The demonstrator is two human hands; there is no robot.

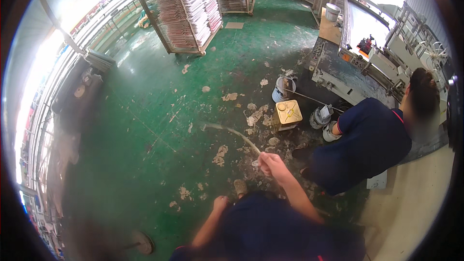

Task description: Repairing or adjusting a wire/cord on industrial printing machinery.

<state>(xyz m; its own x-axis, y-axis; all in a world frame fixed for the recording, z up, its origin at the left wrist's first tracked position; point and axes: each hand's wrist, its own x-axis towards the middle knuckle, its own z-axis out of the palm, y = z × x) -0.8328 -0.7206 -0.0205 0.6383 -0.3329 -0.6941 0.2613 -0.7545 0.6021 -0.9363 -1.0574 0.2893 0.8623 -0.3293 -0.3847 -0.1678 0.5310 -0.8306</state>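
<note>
My right hand (271, 165) is closed around one end of a long, thin, pale strip (243, 137). The strip bends out ahead and to the left above the green floor, its far end blurred. A small whitish bit (255, 163) shows beside the fingers. Low by my body, my left hand (221, 203) has its fingers curled in, and nothing sticks out of it. The nearest things ahead of my right hand are a square yellow-topped can (289, 112) and a pale blue bucket (283, 90) with a stick in it.
At my right, a person in dark clothes (365, 140) bends beside a large flat-bed machine (360, 67). More buckets (320, 117) stand by that person's feet. Tall racks of stacked sheets (186, 14) stand ahead. Dried pale splatters mark the green floor (145, 140). A round base (143, 242) is at lower left.
</note>
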